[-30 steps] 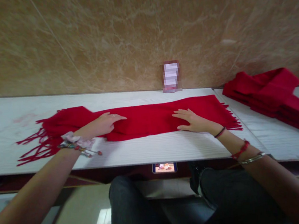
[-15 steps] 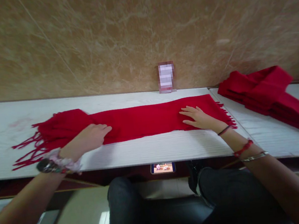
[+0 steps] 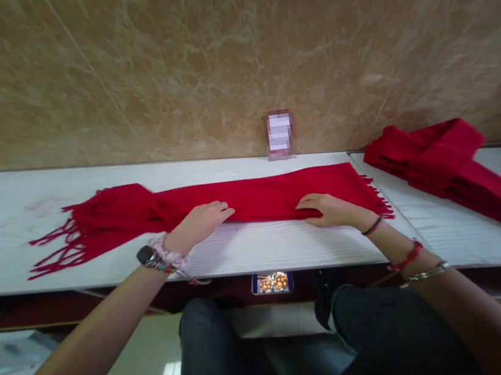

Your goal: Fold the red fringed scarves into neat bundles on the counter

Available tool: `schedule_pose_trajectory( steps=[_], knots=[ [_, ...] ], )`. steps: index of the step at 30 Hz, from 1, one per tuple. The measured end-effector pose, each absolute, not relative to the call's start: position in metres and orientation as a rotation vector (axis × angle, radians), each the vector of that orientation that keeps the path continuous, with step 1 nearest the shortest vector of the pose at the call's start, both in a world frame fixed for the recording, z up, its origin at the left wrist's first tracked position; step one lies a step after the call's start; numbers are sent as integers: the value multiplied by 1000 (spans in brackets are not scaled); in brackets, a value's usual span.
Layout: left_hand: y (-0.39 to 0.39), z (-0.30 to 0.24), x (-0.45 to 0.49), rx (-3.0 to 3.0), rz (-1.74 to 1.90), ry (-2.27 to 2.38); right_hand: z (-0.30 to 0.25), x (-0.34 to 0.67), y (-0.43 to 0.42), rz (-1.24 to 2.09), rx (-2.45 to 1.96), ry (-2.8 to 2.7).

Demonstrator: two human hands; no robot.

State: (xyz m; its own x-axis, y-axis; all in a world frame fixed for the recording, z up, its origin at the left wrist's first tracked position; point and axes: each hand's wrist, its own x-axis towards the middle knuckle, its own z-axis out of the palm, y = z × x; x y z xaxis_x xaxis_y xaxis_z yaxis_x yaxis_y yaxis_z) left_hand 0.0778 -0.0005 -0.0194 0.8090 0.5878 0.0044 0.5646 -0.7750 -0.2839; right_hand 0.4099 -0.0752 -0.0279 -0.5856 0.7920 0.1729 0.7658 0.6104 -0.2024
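Observation:
A red fringed scarf (image 3: 261,195) lies lengthwise on the white tabletop. Its left end is bunched, with long tassels spread out, while the middle and right part lie flat and narrow. My left hand (image 3: 202,221) is closed on the scarf's near edge, left of centre, fingers together. Farther right, my right hand (image 3: 327,208) grips the same near edge, its fingers bent over the cloth and the thumb at the edge. The layers under my fingers are partly hidden.
More red scarves (image 3: 446,168) lie in a folded pile at the right. A pixelated upright object (image 3: 279,134) leans against the brown marbled wall (image 3: 197,65). Below the table edge, a lit phone (image 3: 272,283) rests on a dark shelf above my knees.
My left hand has slid right along the scarf and closed on its near edge. My right hand has gone from lying flat with fingers spread to gripping that edge.

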Motion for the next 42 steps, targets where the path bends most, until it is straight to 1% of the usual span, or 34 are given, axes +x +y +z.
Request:
schedule_pose_trajectory(
  steps=[5, 8, 12, 17, 21, 25, 28, 34, 37, 42],
  knots=[
    [6, -22, 52, -2574, 94, -959, -35, 409, -76, 104, -1264, -2563],
    [-8, -25, 66, -2519, 49, -971, -36, 403, -77, 52, -1257, -2556],
    [-25, -27, 120, -2621, -74, -750, -35, 396, -79, 42, -1238, -2535],
    [-21, -27, 174, -2761, -163, -494, -36, 400, -79, 152, -1226, -2422],
    [-4, -30, 182, -2804, -253, -381, -36, 407, -78, 241, -1249, -2268],
    [14, -40, 177, -2899, -479, -340, -37, 407, -78, 256, -1220, -2269],
    [19, -45, 174, -2940, -575, -384, -44, 403, -79, 169, -1268, -2238],
    [13, -40, 171, -2972, -561, -408, -58, 401, -76, -42, -1365, -2070],
    [9, -36, 168, -2969, -535, -402, -54, 404, -79, -149, -1405, -2083],
    [6, -31, 165, -2924, -397, -452, -40, 411, -91, -331, -1485, -2253]
  ],
)
